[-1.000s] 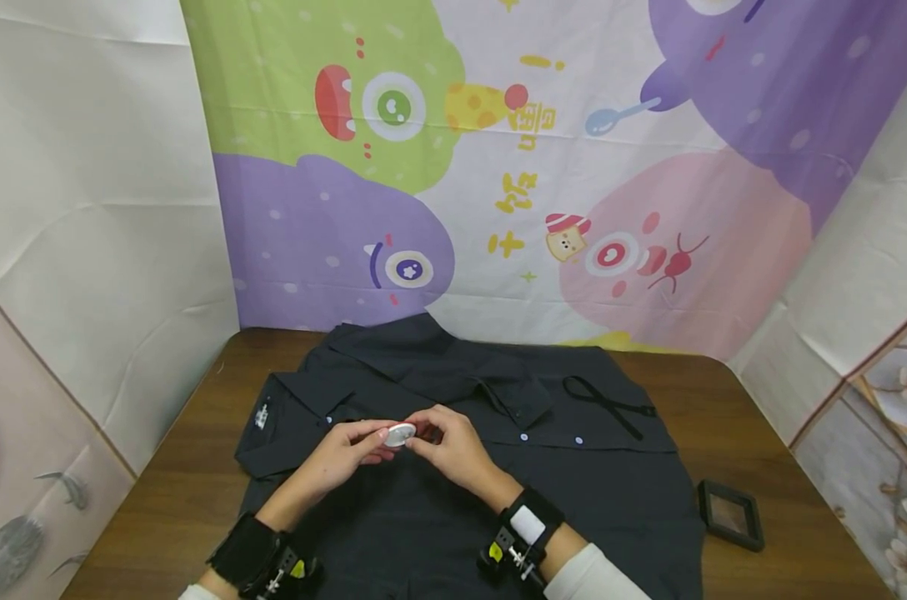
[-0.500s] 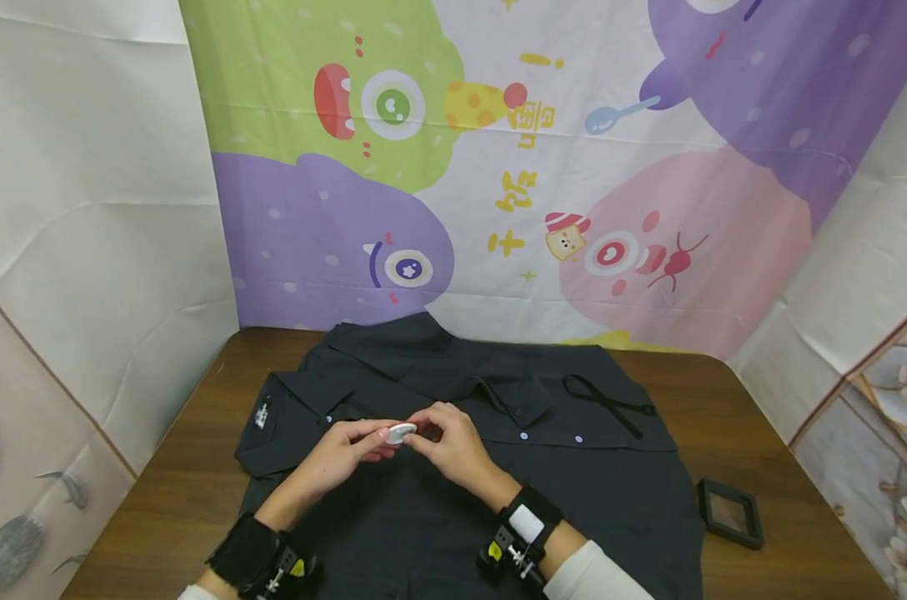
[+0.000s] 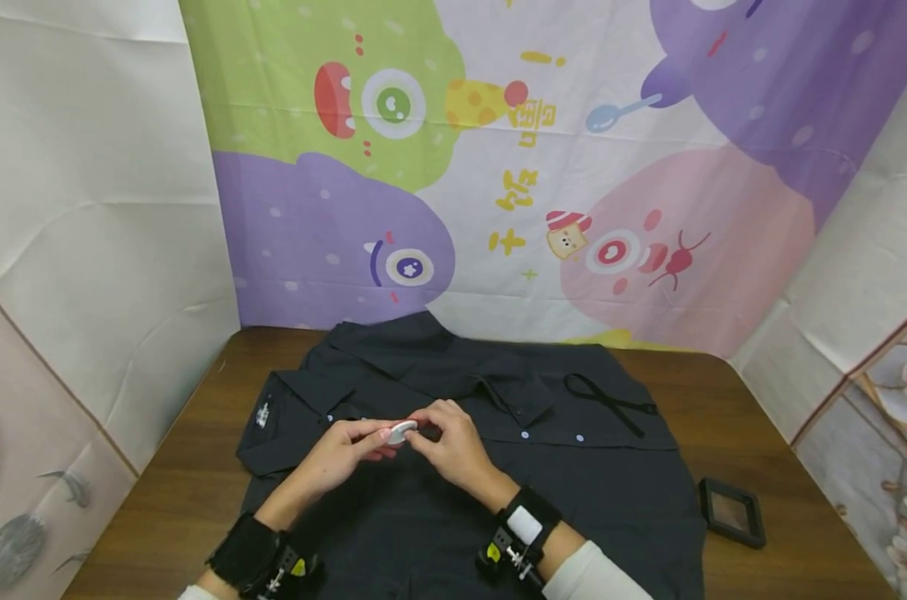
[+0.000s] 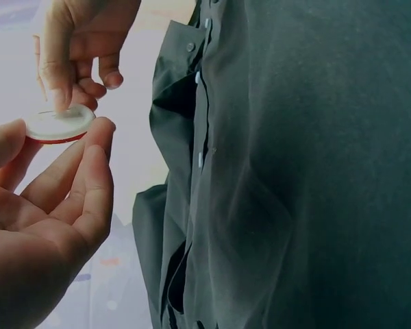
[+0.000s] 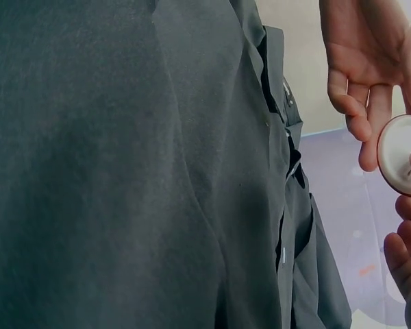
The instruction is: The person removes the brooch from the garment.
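Both hands hold a small round badge over the dark shirt.

The left hand pinches its rim with curled fingertips; the right hand pinches its back. Judged best: steady the badge above the shirt's button placket. A black frame lies right of the shirt.

A small black frame is lying on my brown table, right of me; a cartoon monster backdrop is hanging behind.
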The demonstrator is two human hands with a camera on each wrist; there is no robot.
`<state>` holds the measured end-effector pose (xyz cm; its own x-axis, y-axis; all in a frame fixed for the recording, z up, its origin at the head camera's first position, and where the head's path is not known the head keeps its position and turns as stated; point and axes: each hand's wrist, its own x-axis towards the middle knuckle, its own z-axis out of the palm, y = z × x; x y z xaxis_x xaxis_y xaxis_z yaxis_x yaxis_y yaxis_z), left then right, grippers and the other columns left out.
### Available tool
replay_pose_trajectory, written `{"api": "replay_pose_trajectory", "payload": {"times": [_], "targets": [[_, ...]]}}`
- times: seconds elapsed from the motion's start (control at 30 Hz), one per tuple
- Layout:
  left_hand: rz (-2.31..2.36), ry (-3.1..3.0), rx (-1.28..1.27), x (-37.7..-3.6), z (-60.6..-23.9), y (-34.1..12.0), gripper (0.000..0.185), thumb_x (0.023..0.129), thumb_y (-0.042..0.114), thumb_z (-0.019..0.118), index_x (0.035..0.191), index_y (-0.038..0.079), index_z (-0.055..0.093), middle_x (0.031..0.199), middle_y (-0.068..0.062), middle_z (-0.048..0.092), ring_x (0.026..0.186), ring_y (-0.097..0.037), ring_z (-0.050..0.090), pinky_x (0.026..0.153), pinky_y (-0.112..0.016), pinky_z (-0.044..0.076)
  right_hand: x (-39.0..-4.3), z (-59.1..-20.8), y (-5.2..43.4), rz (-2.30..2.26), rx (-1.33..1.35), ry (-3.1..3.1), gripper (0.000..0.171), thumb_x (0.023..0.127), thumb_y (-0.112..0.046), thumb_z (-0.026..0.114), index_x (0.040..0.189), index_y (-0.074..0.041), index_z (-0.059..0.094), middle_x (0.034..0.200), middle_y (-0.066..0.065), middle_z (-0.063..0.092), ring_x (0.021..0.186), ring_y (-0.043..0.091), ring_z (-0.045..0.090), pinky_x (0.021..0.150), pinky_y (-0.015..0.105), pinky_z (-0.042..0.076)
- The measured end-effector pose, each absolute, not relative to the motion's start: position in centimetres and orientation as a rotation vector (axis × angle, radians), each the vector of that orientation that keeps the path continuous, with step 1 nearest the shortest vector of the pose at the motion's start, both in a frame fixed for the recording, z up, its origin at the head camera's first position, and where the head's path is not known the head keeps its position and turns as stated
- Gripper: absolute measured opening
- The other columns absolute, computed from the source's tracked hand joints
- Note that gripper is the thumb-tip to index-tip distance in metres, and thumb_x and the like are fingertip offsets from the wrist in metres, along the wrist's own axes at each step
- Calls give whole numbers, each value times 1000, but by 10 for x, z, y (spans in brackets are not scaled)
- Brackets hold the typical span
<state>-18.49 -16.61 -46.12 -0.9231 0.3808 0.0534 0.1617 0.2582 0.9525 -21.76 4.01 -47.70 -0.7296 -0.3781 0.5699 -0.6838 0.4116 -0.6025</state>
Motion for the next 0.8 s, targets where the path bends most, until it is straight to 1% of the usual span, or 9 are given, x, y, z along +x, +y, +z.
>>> {"api": "replay_pose_trajectory", "payload": {"times": [0.17,0.27,0.4,0.53,0.7,0.8], "targets": [[1727,2352,525,-186,-462,-166,37,101,20,52,125,-6,62,114,-26,68,93,-20,71,81,-28,56,-218,-476,40,1210,926,-2321,9,81,-11,77,89,-7,74,79,4,65,74,23,57,63,20,46],[1724,2362,537,-187,-462,-167,36,101,20,53,124,-6,63,113,-25,68,92,-20,71,81,-28,57,-217,-475,40,1189,933,-2317,8,81,-10,76,89,-7,74,79,4,65,72,21,56,63,17,44],[1731,2367,549,-186,-463,-167,36,101,19,53,124,-7,63,113,-26,68,92,-19,71,81,-28,57,-216,-473,38,1170,932,-2325,8,82,-10,75,89,-7,74,80,5,65,73,19,56,63,17,43],[1756,2351,561,-186,-463,-166,36,101,19,52,124,-7,62,112,-29,68,92,-21,72,81,-25,56,-215,-473,37,1163,922,-2322,9,81,-9,74,90,-6,74,80,5,64,72,20,56,63,17,43],[1766,2340,565,-187,-464,-168,36,101,18,52,125,-7,62,112,-29,68,94,-27,72,81,-25,56,-215,-475,36,1139,920,-2308,10,83,-9,73,92,-6,74,82,3,63,72,15,54,64,17,44],[1759,2337,562,-187,-464,-169,37,101,19,52,125,-7,62,113,-27,68,95,-28,71,82,-25,56,-214,-477,37,1135,923,-2308,9,84,-10,73,93,-7,74,83,2,64,73,14,55,65,17,45]]}}
